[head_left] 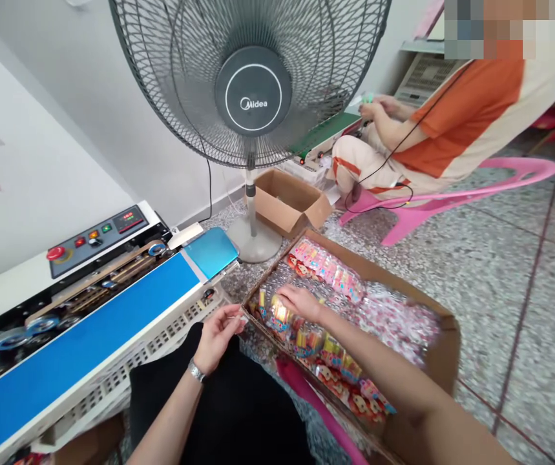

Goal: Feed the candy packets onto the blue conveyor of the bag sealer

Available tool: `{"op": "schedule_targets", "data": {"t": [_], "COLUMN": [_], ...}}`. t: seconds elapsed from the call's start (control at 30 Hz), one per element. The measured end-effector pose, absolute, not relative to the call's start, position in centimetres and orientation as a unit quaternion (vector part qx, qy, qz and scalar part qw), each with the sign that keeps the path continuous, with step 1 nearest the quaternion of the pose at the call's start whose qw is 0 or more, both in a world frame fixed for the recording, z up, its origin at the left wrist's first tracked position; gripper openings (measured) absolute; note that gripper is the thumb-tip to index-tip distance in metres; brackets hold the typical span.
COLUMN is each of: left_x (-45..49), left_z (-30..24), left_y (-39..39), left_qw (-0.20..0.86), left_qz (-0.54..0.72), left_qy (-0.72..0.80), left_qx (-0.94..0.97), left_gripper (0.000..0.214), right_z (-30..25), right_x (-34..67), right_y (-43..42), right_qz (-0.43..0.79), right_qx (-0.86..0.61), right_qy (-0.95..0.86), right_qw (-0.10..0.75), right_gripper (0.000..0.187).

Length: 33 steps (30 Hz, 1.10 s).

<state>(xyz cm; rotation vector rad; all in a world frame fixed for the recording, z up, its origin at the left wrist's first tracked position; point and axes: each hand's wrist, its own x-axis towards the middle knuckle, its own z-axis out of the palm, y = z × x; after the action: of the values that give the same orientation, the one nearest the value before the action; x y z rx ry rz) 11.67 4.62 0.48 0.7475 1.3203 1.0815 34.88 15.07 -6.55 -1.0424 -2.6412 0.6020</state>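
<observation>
A large open cardboard box (444, 352) holds several small clear plastic packets with colourful printing and yellow pieces. My right hand (301, 302) reaches into it, fingers closed at the top of a clear packet (280, 314) with yellow contents. More packets (325, 265) with pink and red printing lie in a row at the far side. Beside the box's near left corner is my left hand (219, 337), wearing a metal watch (196, 370). Its thumb and fingertips are pinched together, and a thin, pale, see-through bit shows there, too small to name.
A conveyor machine with a blue belt (97, 358) and control panel (97, 239) stands left. A phone-like blue slab (212, 252) lies at its end. A standing fan (252, 90) and smaller carton (289, 200) are ahead. Another person (456, 123) sits on a pink chair (432, 203).
</observation>
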Motion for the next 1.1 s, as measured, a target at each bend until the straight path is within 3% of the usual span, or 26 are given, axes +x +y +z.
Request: {"op": "schedule_targets", "data": {"t": [0.2,0.47,1.1], "left_x": [13.4,14.3,11.9], "left_z": [-0.1,-0.6,0.1], "left_y": [6.3,6.9,4.3], "left_qw": [0.623,0.658,0.63], "left_qz": [0.446,0.425,0.463], "left_qy": [0.561,0.579,0.581], "left_qx": [0.315,0.225,0.226], "left_gripper": [0.041,0.045,0.043], "right_z": [-8.0,-8.1,-6.4], "right_x": [32.6,29.9,29.6], "right_y": [14.9,14.4,11.3], "right_qz": [0.236,0.227,0.205], "right_qx": [-0.428,-0.452,-0.468], "right_qy": [-0.872,-0.862,-0.858], "right_qw": [0.021,-0.028,-0.053], "right_gripper": [0.019,0.019,0.05]}}
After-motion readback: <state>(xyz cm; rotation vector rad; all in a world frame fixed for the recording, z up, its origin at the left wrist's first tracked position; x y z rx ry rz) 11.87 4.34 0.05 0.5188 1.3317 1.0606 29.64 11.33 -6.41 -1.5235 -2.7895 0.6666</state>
